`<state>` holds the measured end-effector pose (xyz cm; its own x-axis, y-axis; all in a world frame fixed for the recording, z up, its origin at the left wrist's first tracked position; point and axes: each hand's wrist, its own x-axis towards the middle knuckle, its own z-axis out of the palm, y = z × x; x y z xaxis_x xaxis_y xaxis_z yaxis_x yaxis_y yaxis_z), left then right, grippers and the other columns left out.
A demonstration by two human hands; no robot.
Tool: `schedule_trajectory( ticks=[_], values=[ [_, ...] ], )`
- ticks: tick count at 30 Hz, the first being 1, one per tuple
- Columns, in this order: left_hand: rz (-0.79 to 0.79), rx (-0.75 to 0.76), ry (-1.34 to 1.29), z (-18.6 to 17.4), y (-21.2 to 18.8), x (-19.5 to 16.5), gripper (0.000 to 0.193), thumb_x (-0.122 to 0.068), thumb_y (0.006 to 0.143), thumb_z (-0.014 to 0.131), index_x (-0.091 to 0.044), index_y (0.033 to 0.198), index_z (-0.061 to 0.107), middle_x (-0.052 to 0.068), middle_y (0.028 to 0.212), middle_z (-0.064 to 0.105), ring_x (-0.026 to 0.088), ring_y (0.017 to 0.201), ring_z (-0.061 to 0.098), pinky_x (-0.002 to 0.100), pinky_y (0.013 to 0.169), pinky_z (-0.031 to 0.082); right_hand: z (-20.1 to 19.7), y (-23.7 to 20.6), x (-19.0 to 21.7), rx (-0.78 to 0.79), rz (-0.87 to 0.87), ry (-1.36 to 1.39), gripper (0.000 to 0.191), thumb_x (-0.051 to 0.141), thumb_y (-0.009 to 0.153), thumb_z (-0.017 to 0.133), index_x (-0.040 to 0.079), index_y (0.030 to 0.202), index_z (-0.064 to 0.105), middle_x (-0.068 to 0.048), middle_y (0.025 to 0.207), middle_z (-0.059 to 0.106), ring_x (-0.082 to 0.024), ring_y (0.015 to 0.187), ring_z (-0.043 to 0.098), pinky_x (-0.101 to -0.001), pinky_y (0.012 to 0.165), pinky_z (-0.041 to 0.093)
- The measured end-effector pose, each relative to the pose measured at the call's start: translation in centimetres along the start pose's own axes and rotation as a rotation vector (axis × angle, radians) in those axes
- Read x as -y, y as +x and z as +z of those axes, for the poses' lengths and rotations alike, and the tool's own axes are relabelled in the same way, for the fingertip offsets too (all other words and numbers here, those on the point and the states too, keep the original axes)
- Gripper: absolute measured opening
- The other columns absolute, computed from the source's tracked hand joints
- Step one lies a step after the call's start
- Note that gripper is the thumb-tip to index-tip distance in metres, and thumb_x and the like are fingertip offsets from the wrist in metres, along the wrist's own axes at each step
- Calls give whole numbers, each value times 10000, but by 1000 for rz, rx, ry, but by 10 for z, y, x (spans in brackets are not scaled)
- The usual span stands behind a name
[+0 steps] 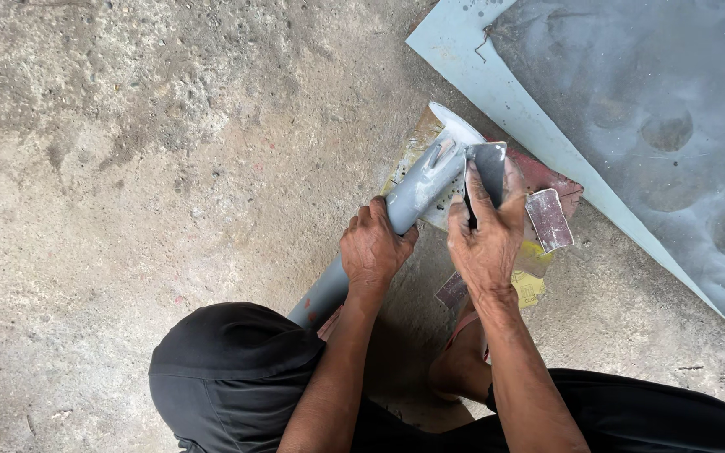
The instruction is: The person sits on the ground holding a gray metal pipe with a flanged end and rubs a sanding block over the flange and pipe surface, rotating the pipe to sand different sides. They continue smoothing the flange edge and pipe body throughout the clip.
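Note:
A grey metal tube (pixel 417 191) runs from beside my knee up to a flat plate end (pixel 453 126). My left hand (pixel 373 249) is wrapped around the tube's middle. My right hand (pixel 490 235) presses a folded dark grey sheet of sandpaper (pixel 491 168) against the tube near its upper end. Several small reddish-brown sandpaper pieces (pixel 549 220) lie just right of my right hand. The tube's upper end rests on a worn board (pixel 547 178).
A large grey-blue metal sheet (pixel 648 126) with round dents fills the upper right. A yellow scrap (pixel 530 287) lies under my right wrist. My foot in a sandal (pixel 461 361) and my black-clad knees (pixel 228 369) are at the bottom. Rough concrete floor (pixel 144 151) spreads to the left.

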<state>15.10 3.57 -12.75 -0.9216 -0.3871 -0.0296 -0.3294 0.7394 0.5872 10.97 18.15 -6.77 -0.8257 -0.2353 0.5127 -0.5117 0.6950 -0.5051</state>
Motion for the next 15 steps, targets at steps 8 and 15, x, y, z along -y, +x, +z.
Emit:
schedule_trajectory(
  ticks=[8,15],
  values=[
    [18,-19,42,4,0,2,629,-419,687,858,-21,1118,633,149,840,678,306,737,725,444,629,605,-2,11,-12,204,228,-162,460,182,976,721,254,1428,674,-157,1197,546,-284,1043,653,-414,866,602],
    [23,-20,22,4,-1,2,629,-403,682,848,-26,1138,633,142,869,684,310,764,724,444,652,606,19,6,-11,192,24,-349,513,264,906,778,255,1408,673,-222,1285,481,-365,1097,632,-483,845,570]
  ],
)
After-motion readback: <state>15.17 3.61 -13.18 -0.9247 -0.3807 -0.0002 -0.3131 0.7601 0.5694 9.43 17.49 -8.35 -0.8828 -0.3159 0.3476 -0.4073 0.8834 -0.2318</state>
